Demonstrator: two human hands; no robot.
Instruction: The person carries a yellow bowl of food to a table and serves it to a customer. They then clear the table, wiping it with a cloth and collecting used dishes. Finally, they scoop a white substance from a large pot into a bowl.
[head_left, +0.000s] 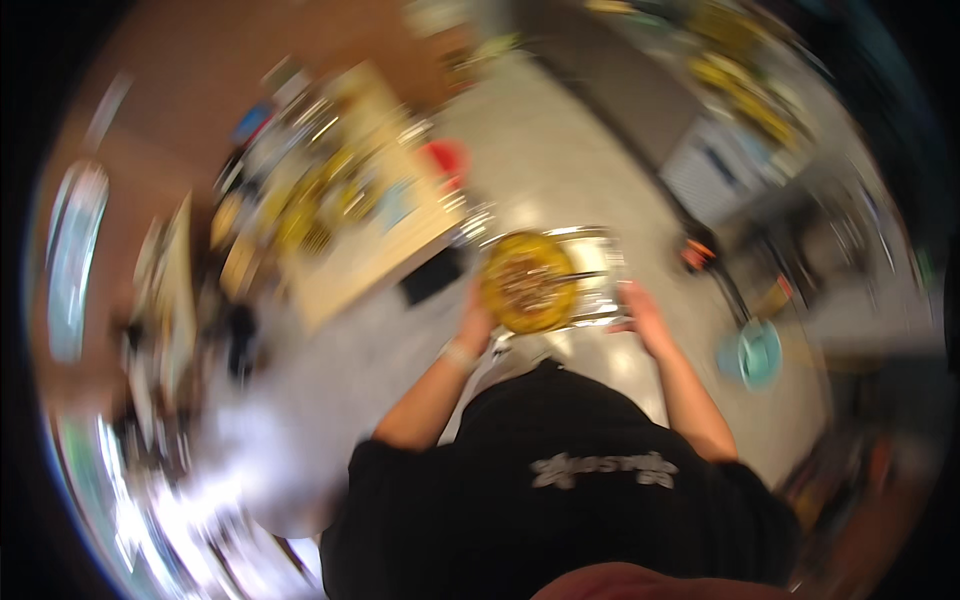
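Note:
Both my hands hold a shiny metal tray (589, 307) level in front of my waist. My left hand (475, 321) grips its left side, next to a round yellow bowl (493, 289). Across from it, my right hand (641, 309) has the tray's right edge, thumb and fingers apart around it. The bowl stands on the tray's left half and contains brownish food (525, 279) in small pieces, too blurred to name. A thin dark handle (589, 276) sticks out of the bowl toward the right. My left fingers are mostly hidden by the bowl and tray.
A pale wooden table (330, 289) at left carries yellow containers (300, 217), its corner close to the tray. Beyond it is a red container (448, 159). At right are a turquoise bucket (759, 352) and a white box-like unit (709, 172). Light floor (502, 127) runs between.

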